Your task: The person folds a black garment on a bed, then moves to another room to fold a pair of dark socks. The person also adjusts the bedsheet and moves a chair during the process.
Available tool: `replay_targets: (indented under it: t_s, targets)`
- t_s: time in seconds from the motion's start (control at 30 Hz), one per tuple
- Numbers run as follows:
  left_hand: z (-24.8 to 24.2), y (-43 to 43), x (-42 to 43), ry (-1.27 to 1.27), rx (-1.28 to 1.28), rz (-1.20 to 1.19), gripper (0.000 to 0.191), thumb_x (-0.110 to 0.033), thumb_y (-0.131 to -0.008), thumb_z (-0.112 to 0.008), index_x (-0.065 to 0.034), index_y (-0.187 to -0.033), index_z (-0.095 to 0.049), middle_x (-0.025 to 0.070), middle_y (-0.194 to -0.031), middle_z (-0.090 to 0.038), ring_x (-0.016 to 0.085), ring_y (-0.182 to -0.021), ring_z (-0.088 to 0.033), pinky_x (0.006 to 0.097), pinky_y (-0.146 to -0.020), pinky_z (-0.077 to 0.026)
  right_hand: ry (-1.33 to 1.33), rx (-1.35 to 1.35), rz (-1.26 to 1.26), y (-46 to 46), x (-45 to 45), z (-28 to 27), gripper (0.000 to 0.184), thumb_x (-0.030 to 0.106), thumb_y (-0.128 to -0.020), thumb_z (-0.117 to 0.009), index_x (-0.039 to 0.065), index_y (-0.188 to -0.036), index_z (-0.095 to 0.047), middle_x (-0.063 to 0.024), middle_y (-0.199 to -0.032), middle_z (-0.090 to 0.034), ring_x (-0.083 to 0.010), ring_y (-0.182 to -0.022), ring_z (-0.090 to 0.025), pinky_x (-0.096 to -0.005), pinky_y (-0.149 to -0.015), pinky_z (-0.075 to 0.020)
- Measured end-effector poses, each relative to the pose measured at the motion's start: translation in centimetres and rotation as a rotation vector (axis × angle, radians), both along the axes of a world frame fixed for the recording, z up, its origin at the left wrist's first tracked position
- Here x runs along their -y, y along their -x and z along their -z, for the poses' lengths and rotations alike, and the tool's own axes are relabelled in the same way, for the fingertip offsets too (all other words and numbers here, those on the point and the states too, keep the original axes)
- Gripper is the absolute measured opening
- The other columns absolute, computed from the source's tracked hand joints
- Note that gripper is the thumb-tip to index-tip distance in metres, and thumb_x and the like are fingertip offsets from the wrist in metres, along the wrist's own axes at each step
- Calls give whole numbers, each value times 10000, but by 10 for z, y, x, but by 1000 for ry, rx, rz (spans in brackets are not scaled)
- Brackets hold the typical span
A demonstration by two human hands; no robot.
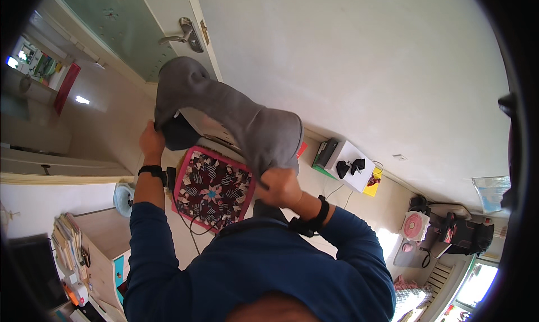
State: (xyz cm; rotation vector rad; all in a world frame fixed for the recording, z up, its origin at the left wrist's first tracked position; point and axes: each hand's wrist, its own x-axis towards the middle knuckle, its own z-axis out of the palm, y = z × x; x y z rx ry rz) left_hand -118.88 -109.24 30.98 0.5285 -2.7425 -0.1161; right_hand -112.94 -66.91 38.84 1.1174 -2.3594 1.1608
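Observation:
A large piece of grey cloth (236,107), probably a garment, billows in the air in front of me. Its left edge is gripped in my left hand (151,139), with a dark patch of fabric hanging just beside it. On the other side my right hand (281,188) is closed in a fist around the lower right edge of the cloth. I cannot tell which part of a garment each hand holds. Below the cloth lies a patterned patchwork floor mat (210,193) with a pink border, partly covered by the cloth and my body. A dark strap circles each wrist.
A door with a metal lever handle (185,35) stands ahead. Against the wall are a white box (351,166) and a dark box (325,153). A wooden cabinet (99,242) with stacked papers stands left; a chair (463,235) is at right. Cables (196,237) hang by the mat.

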Motion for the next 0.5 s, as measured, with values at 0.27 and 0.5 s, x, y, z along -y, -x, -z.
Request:
replay_targets:
  t_s: [0.27,0.5]
  targets:
    - [46,-84,-2,-505,-47,219,355,-224,-852,-594,-76,-1171,-542,196,-945,-664,390,-899,-638,462,-786,-508,-592,439,170,-43,65,57,206,277,-746,-613,77,-704,-585,-142,-741,-630,-352,-737,-622,-452,-647,-495]
    - [113,-226,134,-828,332,284,453,-260,-842,-602,-11,-1218,-561,226,-1096,-647,344,-1081,-603,398,-935,-473,-899,769,-82,-128,50,146,263,310,-774,-562,69,-803,-664,-199,-896,-668,-398,-891,-621,-480,-769,-497]
